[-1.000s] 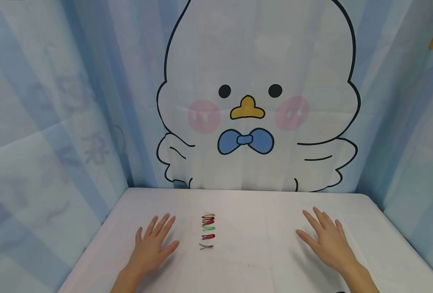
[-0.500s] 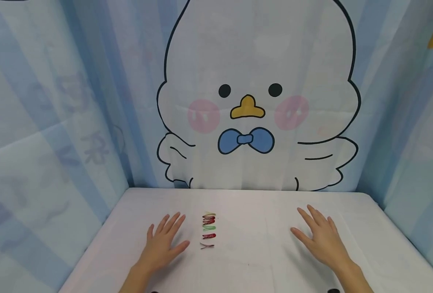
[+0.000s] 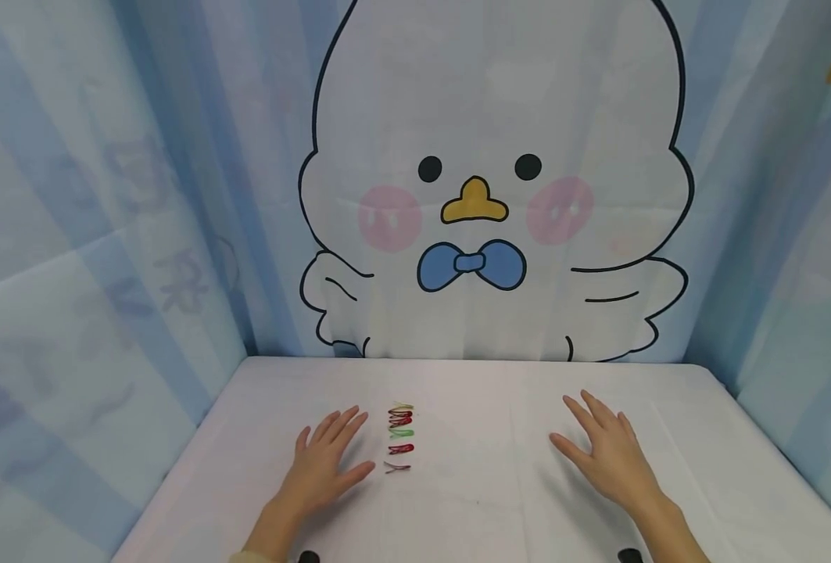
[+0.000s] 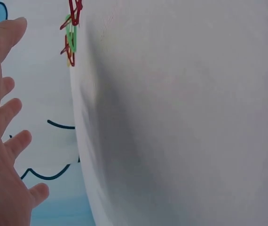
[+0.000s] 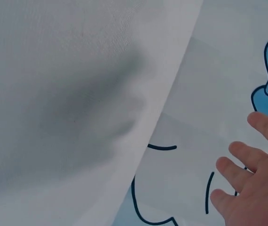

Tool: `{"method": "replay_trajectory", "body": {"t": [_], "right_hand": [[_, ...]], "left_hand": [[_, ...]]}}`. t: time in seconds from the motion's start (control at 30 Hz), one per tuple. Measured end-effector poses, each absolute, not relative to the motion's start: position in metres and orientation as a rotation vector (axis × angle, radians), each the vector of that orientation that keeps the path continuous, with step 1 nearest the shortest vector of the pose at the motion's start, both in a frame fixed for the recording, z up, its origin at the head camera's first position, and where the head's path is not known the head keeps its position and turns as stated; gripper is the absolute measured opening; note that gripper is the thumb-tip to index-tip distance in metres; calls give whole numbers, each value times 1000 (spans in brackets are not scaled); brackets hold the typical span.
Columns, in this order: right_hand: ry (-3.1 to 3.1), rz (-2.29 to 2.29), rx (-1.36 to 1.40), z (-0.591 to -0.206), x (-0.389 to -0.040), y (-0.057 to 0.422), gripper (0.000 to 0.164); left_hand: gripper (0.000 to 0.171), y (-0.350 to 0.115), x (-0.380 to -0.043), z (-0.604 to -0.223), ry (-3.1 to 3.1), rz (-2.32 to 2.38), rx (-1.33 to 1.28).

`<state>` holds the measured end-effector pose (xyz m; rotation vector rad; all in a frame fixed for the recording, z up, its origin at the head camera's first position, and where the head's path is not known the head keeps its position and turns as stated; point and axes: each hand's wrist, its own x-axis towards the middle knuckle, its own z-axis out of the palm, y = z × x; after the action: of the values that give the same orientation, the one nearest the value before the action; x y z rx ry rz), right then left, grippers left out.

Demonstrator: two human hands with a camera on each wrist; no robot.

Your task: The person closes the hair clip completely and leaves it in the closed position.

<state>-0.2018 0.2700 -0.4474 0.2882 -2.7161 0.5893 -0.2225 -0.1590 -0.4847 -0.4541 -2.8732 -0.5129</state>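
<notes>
Several small hair clips lie in a short column on the white table, left of its middle. A yellowish one is farthest, then come red ones, a green clip, a red clip and a brownish-red clip nearest. Beside the column, on its left, my left hand hovers with fingers spread and nothing in them; its thumb points at the nearest clips. My right hand hovers over the right half of the table, fingers apart, holding nothing. In the left wrist view the green clip hangs past my thumb.
The white table reaches back to a curtain printed with a white bird in a blue bow tie. Blue-and-white curtains stand on the left and right.
Both hands have moved inward: the left one to the right, nearer the clips, and the right one to the left. The clips keep their places on the table.
</notes>
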Motion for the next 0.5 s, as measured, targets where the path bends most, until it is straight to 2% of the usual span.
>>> {"method": "replay_trajectory", "body": {"t": [0.23,0.5], "right_hand": [[-2705,618,307,-450,-203,268,68],[-2684,648,324,-449,-206,259,66]], "left_hand": [[69,-151,-227,-484,-2890,-578,-496],[55,-145,-230,-482,-2905,-736,-571]]}}
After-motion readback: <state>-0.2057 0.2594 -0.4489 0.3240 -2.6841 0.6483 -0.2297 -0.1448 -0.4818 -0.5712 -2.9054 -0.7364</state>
